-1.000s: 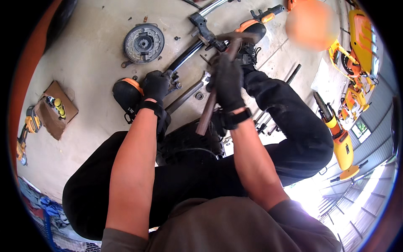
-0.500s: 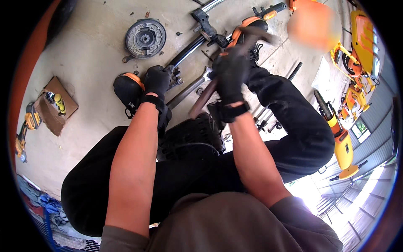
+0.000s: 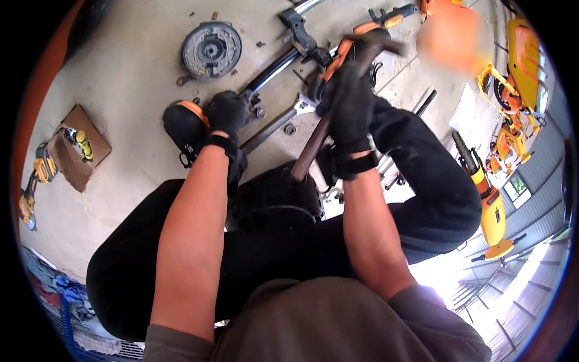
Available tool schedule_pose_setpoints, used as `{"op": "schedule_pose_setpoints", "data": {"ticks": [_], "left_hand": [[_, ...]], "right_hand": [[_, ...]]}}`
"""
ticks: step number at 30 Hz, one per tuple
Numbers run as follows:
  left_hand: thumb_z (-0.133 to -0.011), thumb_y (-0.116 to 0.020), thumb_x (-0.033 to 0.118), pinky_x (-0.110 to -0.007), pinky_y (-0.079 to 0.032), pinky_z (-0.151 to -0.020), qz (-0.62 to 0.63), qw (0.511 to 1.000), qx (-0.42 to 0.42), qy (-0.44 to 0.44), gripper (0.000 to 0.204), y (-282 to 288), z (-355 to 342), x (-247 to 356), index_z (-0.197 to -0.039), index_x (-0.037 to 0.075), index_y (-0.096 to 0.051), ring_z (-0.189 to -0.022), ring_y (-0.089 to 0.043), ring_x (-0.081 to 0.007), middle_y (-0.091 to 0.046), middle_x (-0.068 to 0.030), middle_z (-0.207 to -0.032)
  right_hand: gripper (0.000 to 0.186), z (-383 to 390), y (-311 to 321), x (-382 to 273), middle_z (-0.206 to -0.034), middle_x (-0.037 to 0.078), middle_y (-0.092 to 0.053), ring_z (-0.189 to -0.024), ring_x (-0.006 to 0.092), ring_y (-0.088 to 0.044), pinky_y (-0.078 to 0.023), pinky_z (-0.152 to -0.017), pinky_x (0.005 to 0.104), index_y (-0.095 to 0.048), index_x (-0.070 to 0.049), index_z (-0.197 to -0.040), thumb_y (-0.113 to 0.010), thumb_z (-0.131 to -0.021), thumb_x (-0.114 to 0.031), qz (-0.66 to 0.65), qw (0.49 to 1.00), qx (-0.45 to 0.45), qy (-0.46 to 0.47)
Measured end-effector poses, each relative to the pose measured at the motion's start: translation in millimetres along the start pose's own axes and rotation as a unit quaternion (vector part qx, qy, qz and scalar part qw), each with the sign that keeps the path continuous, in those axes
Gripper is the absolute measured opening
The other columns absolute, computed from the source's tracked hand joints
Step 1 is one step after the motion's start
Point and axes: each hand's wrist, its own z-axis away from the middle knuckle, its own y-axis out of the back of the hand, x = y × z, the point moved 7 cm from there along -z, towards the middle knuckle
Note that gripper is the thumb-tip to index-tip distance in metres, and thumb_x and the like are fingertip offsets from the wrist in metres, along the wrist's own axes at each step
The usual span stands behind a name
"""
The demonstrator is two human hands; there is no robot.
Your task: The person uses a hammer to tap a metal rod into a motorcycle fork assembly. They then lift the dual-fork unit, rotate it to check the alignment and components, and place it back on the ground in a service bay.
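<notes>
In my black-gloved right hand (image 3: 353,114) is a hammer (image 3: 312,148), its brown handle slanting up to a dark head near my shoe. My gloved left hand (image 3: 227,113) is closed around the lower end of a fork-like metal tube assembly (image 3: 272,72), black and silver, lying slantwise on the floor. The hammer head is to the right of this tube, apart from it. Between my hands lies a long-handled wrench (image 3: 270,134) with a silver jaw. A small metal ring (image 3: 289,129) sits beside it.
A round drum-brake plate (image 3: 211,51) lies at the upper left. Farther left are an opened cardboard box (image 3: 96,148) with small parts and a yellow-black power tool (image 3: 45,164). A black crate-like object (image 3: 277,196) stands between my legs. Yellow machine parts (image 3: 491,208) are at right.
My right hand has moved to the right with the hammer. The left hand stays in nearly the same place on the tube.
</notes>
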Motion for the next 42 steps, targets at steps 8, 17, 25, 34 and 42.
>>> {"op": "schedule_pose_setpoints", "data": {"ticks": [8,17,25,34,42], "left_hand": [[-0.086,-0.066,0.043,-0.043,-0.051,-0.064,-0.017,0.999,-0.017,0.024,0.045,0.2,-3.2,8.4,-0.075,0.000,-0.069,-0.068,-0.067,-0.0337,-0.067,-0.0199,-0.072],[-0.087,-0.061,0.047,-0.046,-0.050,-0.065,-0.012,1.000,0.002,-0.009,0.048,-2.7,-9.9,3.1,-0.074,0.002,-0.069,-0.070,-0.065,-0.0385,-0.066,-0.0205,-0.071],[-0.088,-0.064,0.043,-0.042,-0.051,-0.061,-0.013,0.999,-0.028,0.021,0.044,1.1,-2.9,6.0,-0.079,0.000,-0.070,-0.064,-0.066,-0.0329,-0.068,-0.0178,-0.069],[-0.088,-0.067,0.038,-0.039,-0.051,-0.057,0.100,0.990,-0.061,0.077,0.040,6.8,7.9,17.3,-0.080,-0.001,-0.071,-0.061,-0.067,-0.0280,-0.068,-0.0164,-0.069],[-0.088,-0.066,0.036,-0.037,-0.051,-0.057,0.077,0.990,-0.085,0.086,0.038,6.0,5.2,15.8,-0.076,0.000,-0.071,-0.061,-0.067,-0.0248,-0.069,-0.0132,-0.068]], "right_hand": [[0.029,-3.0,-11.6,7.3,-0.056,0.000,-0.049,-0.041,0.0114,-0.046,-0.039,-0.037,0.0279,-0.052,-0.009,-0.084,-0.047,-0.101,-0.032,0.095,0.993,-0.034,0.069],[0.025,-3.5,-14.2,10.1,-0.061,0.002,-0.050,-0.047,0.0120,-0.049,-0.040,-0.040,0.0288,-0.048,-0.007,-0.081,-0.049,-0.098,-0.025,0.061,0.998,-0.006,0.002],[0.025,3.2,-19.5,40.9,-0.059,0.004,-0.049,-0.043,0.0142,-0.047,-0.041,-0.038,0.0303,-0.049,-0.006,-0.088,-0.049,-0.098,-0.029,0.094,0.990,0.010,-0.103],[0.019,5.5,-20.7,36.4,-0.059,0.001,-0.049,-0.045,0.0134,-0.048,-0.040,-0.041,0.0287,-0.047,-0.007,-0.088,-0.049,-0.099,-0.022,0.080,0.992,0.017,-0.092],[0.032,7.0,-24.6,37.6,-0.060,0.001,-0.051,-0.042,0.0124,-0.048,-0.041,-0.039,0.0268,-0.052,-0.007,-0.087,-0.046,-0.101,-0.035,0.187,0.982,-0.017,0.020]]}}
